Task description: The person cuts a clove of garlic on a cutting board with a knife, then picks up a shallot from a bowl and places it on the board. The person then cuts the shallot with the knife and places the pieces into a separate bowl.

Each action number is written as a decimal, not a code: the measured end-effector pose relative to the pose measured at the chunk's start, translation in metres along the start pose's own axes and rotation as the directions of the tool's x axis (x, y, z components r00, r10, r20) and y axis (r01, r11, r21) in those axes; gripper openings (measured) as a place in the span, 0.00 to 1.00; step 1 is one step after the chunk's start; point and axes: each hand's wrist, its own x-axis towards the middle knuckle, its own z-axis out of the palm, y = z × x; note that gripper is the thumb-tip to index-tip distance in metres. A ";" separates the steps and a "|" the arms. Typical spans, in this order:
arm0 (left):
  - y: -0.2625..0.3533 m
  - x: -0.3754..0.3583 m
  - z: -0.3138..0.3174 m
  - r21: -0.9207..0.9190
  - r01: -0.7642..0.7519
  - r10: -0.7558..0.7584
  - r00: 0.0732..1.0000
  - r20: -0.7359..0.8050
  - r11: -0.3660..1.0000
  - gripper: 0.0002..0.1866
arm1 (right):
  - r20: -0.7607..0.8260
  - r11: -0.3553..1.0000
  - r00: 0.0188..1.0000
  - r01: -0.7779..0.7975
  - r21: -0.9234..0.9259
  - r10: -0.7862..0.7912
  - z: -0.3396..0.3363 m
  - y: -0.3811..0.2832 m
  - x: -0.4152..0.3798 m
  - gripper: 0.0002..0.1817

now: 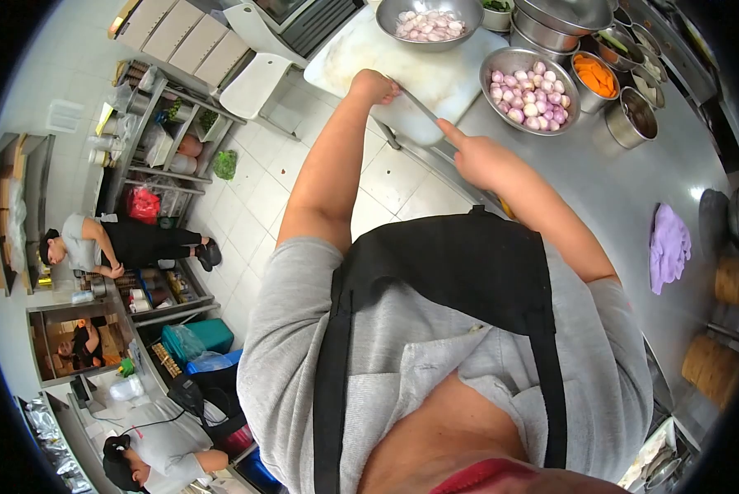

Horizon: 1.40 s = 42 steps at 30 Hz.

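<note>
My right hand (486,158) is wrapped round the handle of a knife (419,105), its blade pointing up and left over the edge of a white cutting board (345,62). At the blade's tip end, my left hand (374,87) has its fingers closed; whatever they hold is hidden. A steel bowl (491,92) of peeled purple shallots (534,97) stands right of the board. At the board's far edge, another steel bowl (468,25) holds pale cut shallots (430,26).
Beside the shallots are a container of orange carrot pieces (596,76), a steel pot (631,119) and stacked bowls (551,34). A purple cloth (668,247) lies on the steel counter (588,193). Two people (98,243) work at left, near shelves (168,132).
</note>
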 end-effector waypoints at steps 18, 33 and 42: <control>0.043 -0.048 -0.005 -0.353 0.144 -0.144 0.989 0.026 0.924 0.15 | 0.026 0.998 0.999 -0.027 0.065 0.025 -0.016 0.007 -0.040 0.35; 0.029 -0.029 -0.004 -0.152 0.129 -0.133 0.991 -0.015 0.980 0.07 | 0.014 0.994 0.998 -0.066 0.087 0.065 -0.013 0.007 -0.034 0.34; 0.026 -0.022 -0.001 0.223 0.099 -0.091 0.995 -0.042 0.970 0.15 | 0.006 0.990 0.997 -0.083 0.112 0.082 -0.010 0.002 -0.035 0.34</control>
